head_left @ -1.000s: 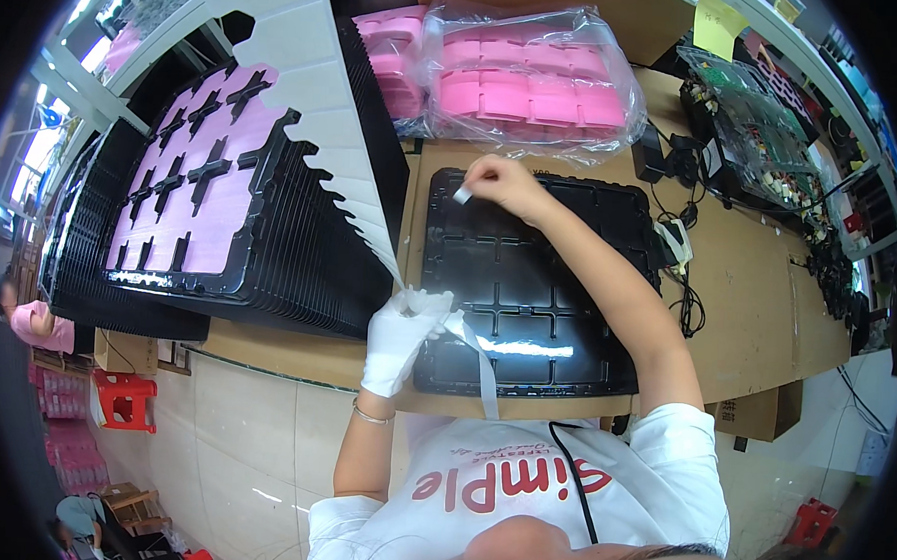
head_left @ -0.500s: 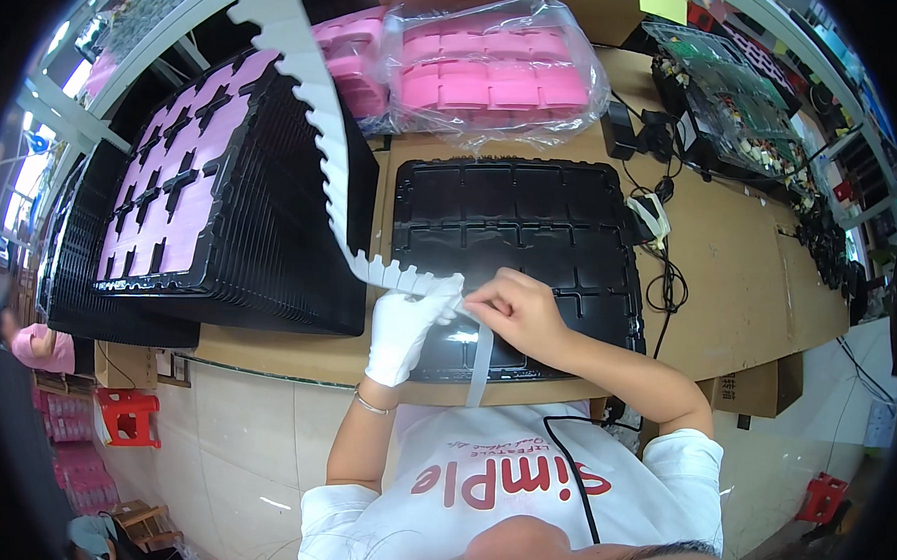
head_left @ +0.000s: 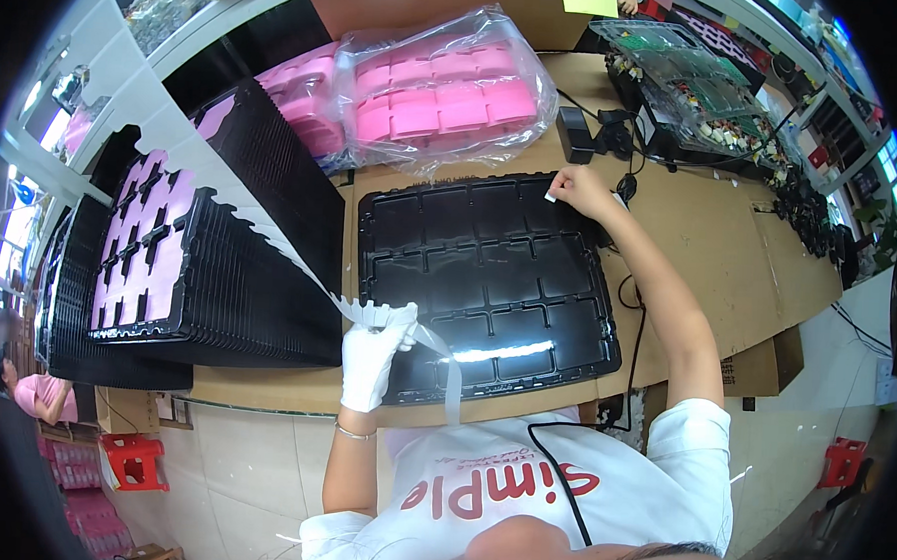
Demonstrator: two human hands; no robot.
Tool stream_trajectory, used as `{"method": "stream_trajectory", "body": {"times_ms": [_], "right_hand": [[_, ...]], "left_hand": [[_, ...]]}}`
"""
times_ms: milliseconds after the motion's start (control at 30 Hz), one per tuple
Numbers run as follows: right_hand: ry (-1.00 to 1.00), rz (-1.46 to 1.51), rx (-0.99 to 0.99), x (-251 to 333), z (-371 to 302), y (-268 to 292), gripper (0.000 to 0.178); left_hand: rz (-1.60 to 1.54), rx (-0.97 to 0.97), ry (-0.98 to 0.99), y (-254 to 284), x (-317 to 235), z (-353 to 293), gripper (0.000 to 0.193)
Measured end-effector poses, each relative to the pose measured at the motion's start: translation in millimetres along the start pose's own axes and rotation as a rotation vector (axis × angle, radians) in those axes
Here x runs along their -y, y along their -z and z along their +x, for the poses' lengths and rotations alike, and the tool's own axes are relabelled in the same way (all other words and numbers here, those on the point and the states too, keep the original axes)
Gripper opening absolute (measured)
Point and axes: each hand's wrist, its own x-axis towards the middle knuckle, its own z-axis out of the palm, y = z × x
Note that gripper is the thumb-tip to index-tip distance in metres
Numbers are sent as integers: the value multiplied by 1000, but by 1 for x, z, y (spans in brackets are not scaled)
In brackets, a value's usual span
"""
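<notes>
My left hand [head_left: 370,365], in a white glove, is closed around a long white strip [head_left: 223,182] with a toothed edge, which rises to the upper left. A narrow pale tail of the strip [head_left: 454,385] hangs past the near edge of the black tray [head_left: 449,270]. My bare right hand [head_left: 580,192] pinches a small white label [head_left: 550,196] at the tray's far right corner. The tray lies flat in front of me, divided into shallow rectangular compartments. Whether the label touches the tray is not clear.
Tall stacks of black trays [head_left: 267,302] with pink pieces on top stand at the left. Behind the tray lies a clear bag of pink parts [head_left: 447,95]. A black power adapter [head_left: 575,135] and cables sit right of it, near a bin of circuit boards [head_left: 697,101].
My right hand has left the strip beside my left hand and moved away to the tray's far right corner with a small label. My left hand has shifted slightly left and nearer.
</notes>
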Motion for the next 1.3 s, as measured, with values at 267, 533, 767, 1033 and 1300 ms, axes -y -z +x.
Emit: {"method": "stream_trajectory", "body": {"times_ms": [267, 533, 767, 1033, 1300], "right_hand": [[45, -144, 63, -9, 18, 1, 18], [-22, -138, 81, 0, 17, 5, 18], [18, -93, 50, -4, 12, 0, 18], [-141, 700, -52, 1, -27, 10, 13], [-285, 1480, 384, 116, -109, -29, 18]], "left_hand": [[59, 10, 12, -2, 0, -2, 9], [45, 10, -2, 1, 3, 0, 13], [44, 13, 5, 0, 3, 0, 11], [12, -8, 11, -2, -1, -3, 9], [-44, 64, 31, 8, -2, -23, 18]]}}
